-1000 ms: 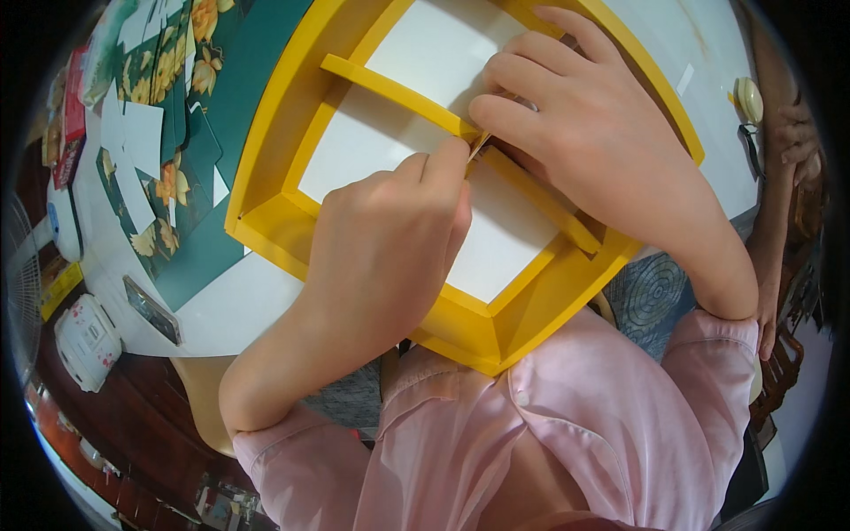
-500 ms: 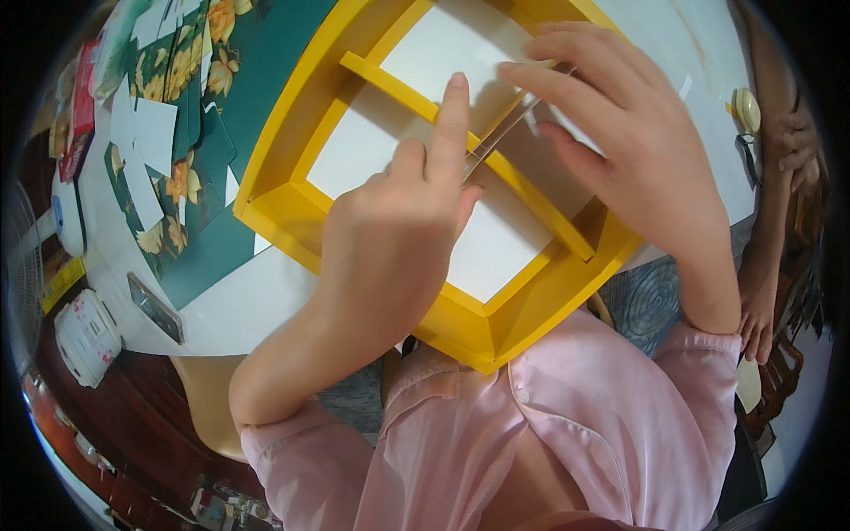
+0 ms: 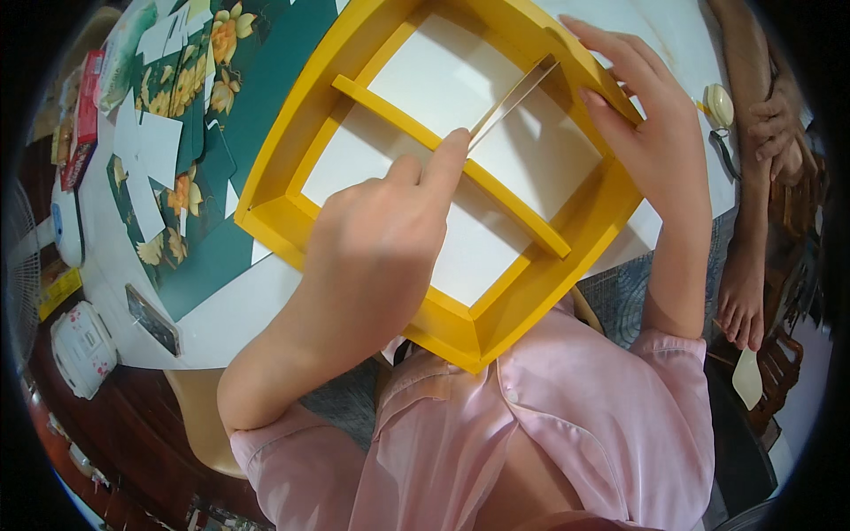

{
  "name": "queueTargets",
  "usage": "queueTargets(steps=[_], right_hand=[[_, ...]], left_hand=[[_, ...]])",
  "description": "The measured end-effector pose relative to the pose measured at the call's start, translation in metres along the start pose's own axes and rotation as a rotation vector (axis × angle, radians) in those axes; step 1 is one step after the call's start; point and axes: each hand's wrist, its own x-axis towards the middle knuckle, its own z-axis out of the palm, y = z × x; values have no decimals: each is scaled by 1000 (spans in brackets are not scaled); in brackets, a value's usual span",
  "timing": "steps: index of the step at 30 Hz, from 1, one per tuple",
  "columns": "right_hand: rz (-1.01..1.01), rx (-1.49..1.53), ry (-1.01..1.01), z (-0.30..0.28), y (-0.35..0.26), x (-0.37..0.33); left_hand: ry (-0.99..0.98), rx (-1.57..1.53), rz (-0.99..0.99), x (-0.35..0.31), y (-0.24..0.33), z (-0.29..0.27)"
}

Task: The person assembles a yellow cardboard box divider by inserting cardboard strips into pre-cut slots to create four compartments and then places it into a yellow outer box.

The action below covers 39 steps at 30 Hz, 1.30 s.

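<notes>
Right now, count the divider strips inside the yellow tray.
2 in view: the long yellow strip slanting across the tray, and the thinner strip running from the left hand toward the tray's upper right. Another may be hidden beneath that hand.

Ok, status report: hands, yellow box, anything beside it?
Left hand: index fingertip at long divider, near thin strip's end. Right hand: at right wall of yellow box. Box's left: green sheet, white pieces.

White table point(image 3: 232, 326); dark reddish-brown surface point(image 3: 133, 403) lower left; dark carved wooden furniture point(image 3: 784, 367) far right
</notes>
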Motion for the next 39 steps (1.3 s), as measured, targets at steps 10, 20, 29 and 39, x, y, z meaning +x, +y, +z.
queueTargets(steps=[10, 20, 29, 39], right_hand=[[-232, -386, -118, 1, -12, 29], [-141, -319, -6, 8, -38, 22], [-103, -275, 81, 6, -45, 14], [-102, -166, 54, 15, -15, 12]], left_hand=[[-24, -285, -256, -5, 15, -18], [-79, -60, -242, -42, -4, -33], [-406, -57, -250, -4, -15, -46], [-567, 124, -177, 8, -15, -38]])
